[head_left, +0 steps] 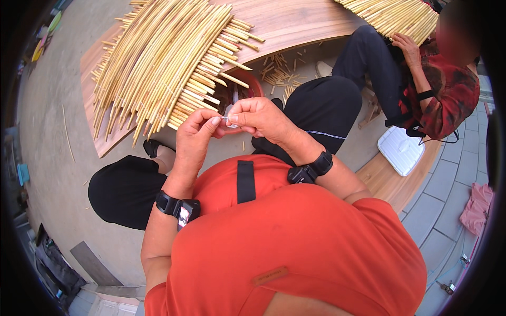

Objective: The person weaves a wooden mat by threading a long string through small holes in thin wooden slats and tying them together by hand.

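Close together in front of my lap, my left hand point(198, 132) and my right hand point(259, 119) each pinch with thumb and fingertips. A thin pale strand point(224, 117), thread or wire, runs between them; the frame does not show which. A small whitish piece point(230, 111) shows behind the fingertips, too small to name. Just beyond my hands lies a mat of yellow reed sticks point(158, 63), bound side by side in a fan shape. Its uneven stick ends point toward my hands.
The mat lies on a wood-grain table point(295, 21). A reddish tub point(255, 87) stands below the table edge, near cut stick pieces point(279, 73). At right, a co-worker's hand point(407, 48) touches another reed mat point(395, 18). A white plastic lid point(401, 150) lies on a wooden bench point(387, 181).
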`<state>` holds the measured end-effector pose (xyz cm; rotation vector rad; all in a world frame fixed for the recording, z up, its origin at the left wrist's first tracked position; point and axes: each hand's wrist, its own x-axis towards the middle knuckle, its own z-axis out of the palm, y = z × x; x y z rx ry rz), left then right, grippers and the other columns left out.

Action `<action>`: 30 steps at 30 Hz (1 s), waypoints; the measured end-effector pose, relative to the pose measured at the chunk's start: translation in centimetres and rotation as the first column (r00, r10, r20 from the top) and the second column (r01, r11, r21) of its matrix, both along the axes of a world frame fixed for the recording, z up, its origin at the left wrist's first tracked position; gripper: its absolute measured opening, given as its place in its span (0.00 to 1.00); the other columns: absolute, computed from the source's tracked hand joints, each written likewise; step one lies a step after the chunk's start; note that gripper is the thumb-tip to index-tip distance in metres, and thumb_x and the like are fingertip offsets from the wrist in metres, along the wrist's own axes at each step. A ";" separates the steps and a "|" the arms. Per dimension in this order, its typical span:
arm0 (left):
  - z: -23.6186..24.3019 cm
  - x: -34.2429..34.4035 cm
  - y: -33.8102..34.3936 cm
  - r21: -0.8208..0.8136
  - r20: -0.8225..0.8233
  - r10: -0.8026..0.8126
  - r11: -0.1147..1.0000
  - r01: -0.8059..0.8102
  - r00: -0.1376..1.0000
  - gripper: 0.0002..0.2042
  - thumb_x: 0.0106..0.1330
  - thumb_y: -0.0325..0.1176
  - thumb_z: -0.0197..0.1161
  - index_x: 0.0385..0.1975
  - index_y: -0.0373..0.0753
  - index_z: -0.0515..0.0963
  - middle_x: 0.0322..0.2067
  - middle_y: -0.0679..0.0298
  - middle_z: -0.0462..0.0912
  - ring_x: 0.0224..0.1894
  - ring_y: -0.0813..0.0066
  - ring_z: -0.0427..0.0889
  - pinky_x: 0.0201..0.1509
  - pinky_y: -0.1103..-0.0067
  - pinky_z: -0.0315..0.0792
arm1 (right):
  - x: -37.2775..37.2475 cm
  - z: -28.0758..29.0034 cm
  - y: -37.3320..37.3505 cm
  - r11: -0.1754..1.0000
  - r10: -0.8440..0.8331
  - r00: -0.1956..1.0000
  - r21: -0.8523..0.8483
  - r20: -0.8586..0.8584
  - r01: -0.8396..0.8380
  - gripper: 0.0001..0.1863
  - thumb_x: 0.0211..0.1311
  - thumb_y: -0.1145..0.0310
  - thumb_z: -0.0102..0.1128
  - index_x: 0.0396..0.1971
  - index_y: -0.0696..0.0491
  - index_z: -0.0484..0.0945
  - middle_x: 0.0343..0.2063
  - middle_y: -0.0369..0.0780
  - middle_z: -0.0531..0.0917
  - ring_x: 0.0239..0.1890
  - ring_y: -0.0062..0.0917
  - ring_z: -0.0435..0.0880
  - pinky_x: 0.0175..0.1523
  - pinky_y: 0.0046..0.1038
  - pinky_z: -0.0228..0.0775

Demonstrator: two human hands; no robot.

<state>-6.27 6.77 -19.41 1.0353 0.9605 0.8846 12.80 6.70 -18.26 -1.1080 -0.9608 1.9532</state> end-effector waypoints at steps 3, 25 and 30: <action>0.2 -0.1 0.2 0.005 -0.018 -0.003 1.000 0.003 1.000 0.04 0.64 0.28 0.57 0.34 0.34 0.77 0.29 0.66 0.79 0.26 0.82 0.75 0.33 0.85 0.70 | -0.2 0.0 0.1 1.000 -0.006 1.000 0.013 0.021 0.005 0.07 0.59 0.66 0.61 0.27 0.54 0.77 0.15 0.28 0.71 0.14 0.07 0.61 0.17 0.11 0.47; 1.0 1.1 -0.1 0.065 -0.417 -0.054 0.994 0.089 0.907 0.08 0.61 0.23 0.58 0.40 0.33 0.79 0.26 0.67 0.81 0.23 0.87 0.75 0.26 0.87 0.71 | -0.4 -0.4 0.3 0.992 -0.071 0.960 0.119 0.270 0.040 0.10 0.57 0.68 0.60 0.20 0.56 0.77 0.14 0.31 0.75 0.17 0.10 0.68 0.21 0.17 0.57; 0.5 0.8 -0.1 0.090 -0.437 -0.029 0.993 0.076 0.899 0.04 0.62 0.24 0.58 0.33 0.33 0.78 0.23 0.69 0.78 0.22 0.88 0.74 0.25 0.88 0.70 | -0.6 -0.2 0.2 0.996 -0.012 0.957 0.093 0.291 -0.016 0.08 0.58 0.68 0.59 0.22 0.55 0.78 0.14 0.30 0.74 0.16 0.08 0.66 0.19 0.15 0.54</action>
